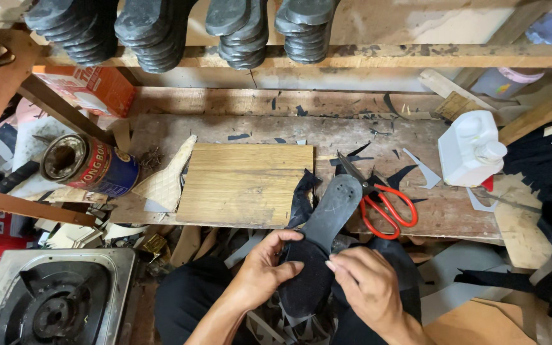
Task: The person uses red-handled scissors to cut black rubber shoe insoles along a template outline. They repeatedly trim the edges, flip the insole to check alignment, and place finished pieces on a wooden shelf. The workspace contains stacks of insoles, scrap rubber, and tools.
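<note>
My left hand (264,267) grips the near end of a dark grey shoe sole (325,223) with black material wrapped over its heel part. My right hand (370,282) pinches the black covering at the sole's right edge. The sole's far tip rests on the edge of the worn wooden bench (327,137). Scissors with red handles (383,206) lie just right of the sole's tip, blades pointing away. A light wooden board (245,184) lies flat on the bench to the left of the sole.
A tin can (87,165) lies on its side at the left beside a cream patterned sheet (166,182). A white plastic bottle (471,148) stands at the right. Stacks of dark soles (154,32) hang over the upper shelf. A metal stove (52,297) sits bottom left. Black scraps litter the bench.
</note>
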